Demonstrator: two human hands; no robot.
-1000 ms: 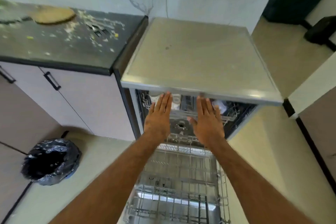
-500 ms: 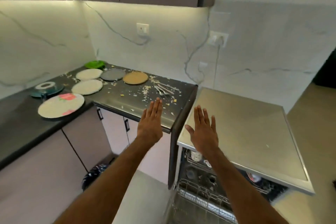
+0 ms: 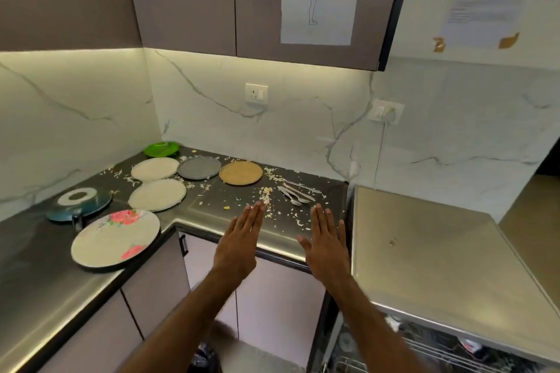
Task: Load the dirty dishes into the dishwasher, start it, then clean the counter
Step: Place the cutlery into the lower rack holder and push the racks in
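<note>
Beneath and ahead of both grips, dark glossy L-shaped tabletop (image 3: 30, 269). Right of the right grip (image 3: 327, 247), dishwasher (image 3: 424, 251) with flat brushed-steel top, wire rack (image 3: 430, 351) below. Left of and beyond the left grip (image 3: 239, 241), floral plate (image 3: 115, 239) nearest, then teal plate (image 3: 79, 200), cream plates (image 3: 157, 194), grey plate (image 3: 199, 167), tan plate (image 3: 241, 172), green plate (image 3: 161, 149), all round and flat. Just beyond the right grip, slim metal forks (image 3: 297, 192) amid pale crumbs (image 3: 266, 194). Both grips released, fingers straight, palms down, holding nothing.

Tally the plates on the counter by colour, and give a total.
Green plate: 1
Plain cream plates: 2
Grey plate: 1
Tan plate: 1
Teal plate: 1
Floral white plate: 1
Total: 7
</note>
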